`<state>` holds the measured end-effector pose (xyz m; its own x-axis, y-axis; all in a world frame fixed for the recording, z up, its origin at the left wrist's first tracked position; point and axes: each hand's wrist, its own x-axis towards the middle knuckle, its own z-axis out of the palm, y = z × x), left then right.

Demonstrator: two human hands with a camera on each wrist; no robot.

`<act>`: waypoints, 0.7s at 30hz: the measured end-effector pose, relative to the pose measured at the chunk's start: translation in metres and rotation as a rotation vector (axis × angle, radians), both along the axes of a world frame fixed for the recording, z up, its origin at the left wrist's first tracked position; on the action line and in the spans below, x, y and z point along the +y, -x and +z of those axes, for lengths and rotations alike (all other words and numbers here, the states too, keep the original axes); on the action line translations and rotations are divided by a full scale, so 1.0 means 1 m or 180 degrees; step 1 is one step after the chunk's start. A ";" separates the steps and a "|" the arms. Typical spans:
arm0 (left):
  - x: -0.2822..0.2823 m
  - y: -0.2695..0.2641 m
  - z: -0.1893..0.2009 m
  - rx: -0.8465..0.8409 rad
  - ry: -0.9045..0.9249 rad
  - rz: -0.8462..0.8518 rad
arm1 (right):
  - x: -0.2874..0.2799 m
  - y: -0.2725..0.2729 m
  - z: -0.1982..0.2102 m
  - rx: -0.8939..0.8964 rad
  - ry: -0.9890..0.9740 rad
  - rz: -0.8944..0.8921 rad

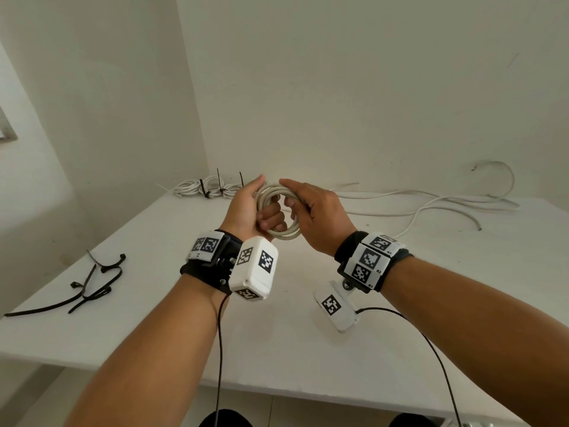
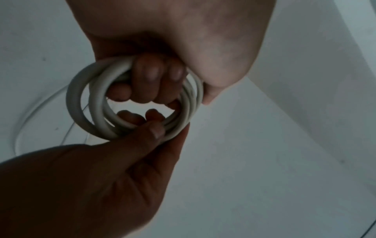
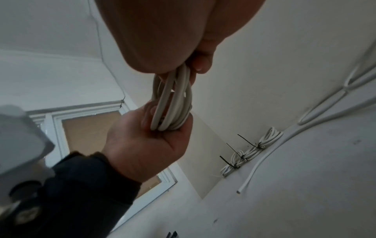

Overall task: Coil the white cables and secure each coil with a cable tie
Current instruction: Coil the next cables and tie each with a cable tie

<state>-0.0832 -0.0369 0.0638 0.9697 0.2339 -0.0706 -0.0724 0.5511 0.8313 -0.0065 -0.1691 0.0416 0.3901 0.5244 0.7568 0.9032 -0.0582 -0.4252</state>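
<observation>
White, springy cable forms a small coil (image 1: 278, 211) held above the surface (image 1: 308, 303) between both hands. The left hand (image 1: 246, 208) curls its fingers (image 2: 150, 72) through the loops at 9 o'clock; the right hand (image 1: 317, 214) pinches the 3 o'clock side. It looks light but stiff, likely to unwind, so grip across all strands. Loose ties (image 1: 92, 282) lie at 8 o'clock.

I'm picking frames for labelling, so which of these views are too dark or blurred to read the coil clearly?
Head view: evenly lit and sharp, coil clear between left hand and right hand, edges bowed by the wide lens. Left wrist view: dim, bluish, right hand nearly silhouetted, coil slightly soft. Right wrist view: brighter, palm close and blurred.
</observation>
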 end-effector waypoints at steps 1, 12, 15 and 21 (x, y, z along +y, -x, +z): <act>-0.001 0.001 -0.001 0.0049 -0.0076 0.0144 | 0.001 0.001 0.000 -0.0031 0.0022 0.0031; 0.004 0.012 -0.008 0.0137 -0.0251 0.1846 | 0.042 0.030 -0.001 0.1602 -0.0338 0.0397; 0.014 0.017 -0.012 0.0158 -0.0210 0.1829 | 0.059 0.031 0.000 0.1370 -0.0194 0.0256; 0.053 0.047 -0.011 -0.0026 0.0101 0.0680 | 0.088 0.033 0.007 0.1211 0.0089 0.0439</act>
<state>-0.1304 0.0161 0.0532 0.8989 0.4320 -0.0735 -0.1971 0.5484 0.8126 -0.0395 -0.0813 0.0481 0.5641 0.6097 0.5568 0.6818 0.0364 -0.7306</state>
